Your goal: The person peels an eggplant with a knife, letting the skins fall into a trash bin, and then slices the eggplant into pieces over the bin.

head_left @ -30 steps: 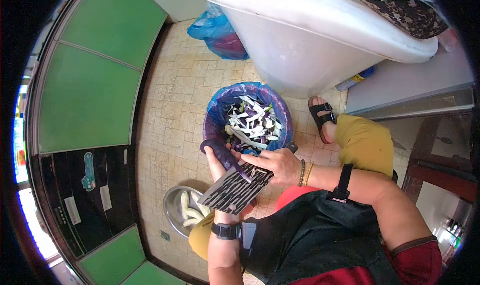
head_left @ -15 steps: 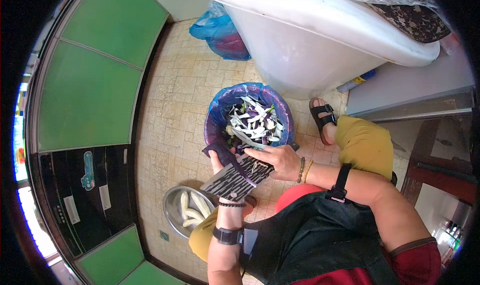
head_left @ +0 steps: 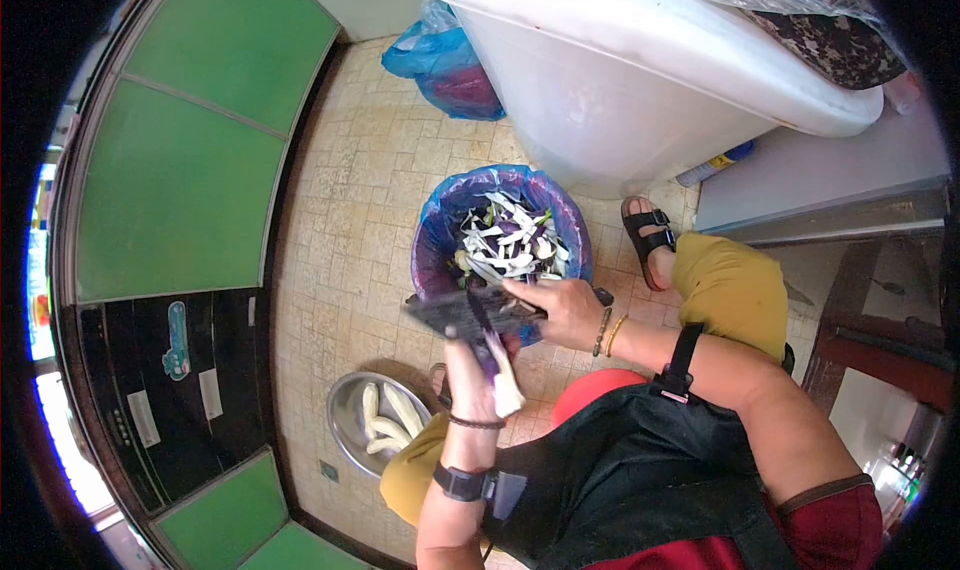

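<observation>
Hands on cleaver (head_left: 455, 310) and eggplant (head_left: 497, 365) — eggplant lengthwise toward person, cleaver crosswise.

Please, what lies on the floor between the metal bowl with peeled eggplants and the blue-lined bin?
In the head view, only bare tiled floor lies between the metal bowl and the bin. The left hand with its eggplant hovers just right of that stretch.

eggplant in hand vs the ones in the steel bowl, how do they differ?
The eggplant in hand is only part peeled, with purple skin left on it; the eggplants in the bowl are all pale, fully peeled. The first is held in the air by the left hand, the others lie in the steel bowl on the floor. Both have long, pale flesh.
</observation>
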The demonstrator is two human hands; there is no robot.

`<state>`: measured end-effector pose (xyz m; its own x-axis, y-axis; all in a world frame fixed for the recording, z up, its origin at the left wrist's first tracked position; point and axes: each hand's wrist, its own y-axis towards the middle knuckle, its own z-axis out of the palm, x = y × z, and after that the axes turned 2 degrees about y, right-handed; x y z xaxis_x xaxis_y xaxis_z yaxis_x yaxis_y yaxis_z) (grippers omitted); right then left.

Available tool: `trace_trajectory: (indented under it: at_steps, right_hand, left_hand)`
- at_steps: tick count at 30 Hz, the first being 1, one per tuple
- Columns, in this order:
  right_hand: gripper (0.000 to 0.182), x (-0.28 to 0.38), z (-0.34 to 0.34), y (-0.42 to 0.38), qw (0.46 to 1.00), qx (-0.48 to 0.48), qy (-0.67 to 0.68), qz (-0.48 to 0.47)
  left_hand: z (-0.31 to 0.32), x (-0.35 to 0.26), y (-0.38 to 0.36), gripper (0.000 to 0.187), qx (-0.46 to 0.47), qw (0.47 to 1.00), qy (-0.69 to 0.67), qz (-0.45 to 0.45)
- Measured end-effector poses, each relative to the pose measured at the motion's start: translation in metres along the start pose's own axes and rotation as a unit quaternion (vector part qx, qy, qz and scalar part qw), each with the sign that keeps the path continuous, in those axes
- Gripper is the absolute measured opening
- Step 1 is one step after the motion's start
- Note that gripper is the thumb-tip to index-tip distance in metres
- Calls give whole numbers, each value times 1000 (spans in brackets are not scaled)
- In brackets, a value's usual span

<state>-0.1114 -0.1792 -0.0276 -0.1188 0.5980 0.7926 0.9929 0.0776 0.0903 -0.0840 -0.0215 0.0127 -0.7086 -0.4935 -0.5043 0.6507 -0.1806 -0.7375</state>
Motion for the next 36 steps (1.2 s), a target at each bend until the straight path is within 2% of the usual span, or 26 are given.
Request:
trace_trajectory:
  at_steps: [1, 3, 5, 7, 9, 10, 11, 13, 14, 15, 16, 31, 33, 36]
  right_hand:
    - [56, -1, -1, 1, 1000, -1, 0, 1]
    - [53, 2, -4, 2, 1000, -12, 9, 7]
    - [52, 12, -5, 4, 999, -9, 20, 25]
    - [50, 14, 0, 5, 994, 19, 70, 86]
    - [46, 21, 0, 5, 992, -16, 109, 54]
    - [46, 27, -2, 3, 988, -28, 148, 18]
    - [46, 33, -5, 2, 981, -41, 188, -19]
    - [59, 44, -16, -4, 987, 14, 158, -29]
    - [61, 48, -20, -8, 986, 24, 162, -34]
    - [64, 53, -23, -11, 985, 33, 166, -40]
    - [65, 55, -25, -15, 987, 41, 149, -50]
    - [64, 57, -35, -13, 997, 18, 37, -71]
    - [65, 59, -38, -12, 996, 14, 40, -72]
    - [64, 55, -35, -12, 996, 8, 40, -78]
  left_hand:
    - [-4, -1, 0, 46, 60, 995, 48, -61]
    - [1, 1, 9, 56, 51, 996, 14, -76]
    - [2, -7, 15, 55, -10, 997, 33, -64]
    - [6, -16, 23, 49, 16, 1000, -8, -8]
    - [-1, -23, 33, 50, 33, 999, -13, 40]
    - [14, -31, 27, 52, -51, 995, -88, 8]
    - [0, -33, 32, 58, 24, 997, -64, 28]
    - [-8, -45, 38, 62, 76, 993, -84, -27]
    - [-13, -44, 47, 65, 78, 993, -88, -19]
    - [-4, -45, 42, 64, 24, 994, -105, 7]
    - [-10, -44, 49, 66, 40, 993, -114, 9]
    - [3, -39, 63, 63, 68, 988, -140, 21]
    - [3, -37, 64, 61, 47, 987, -151, 5]
    - [-4, -34, 69, 58, 65, 985, -158, -11]
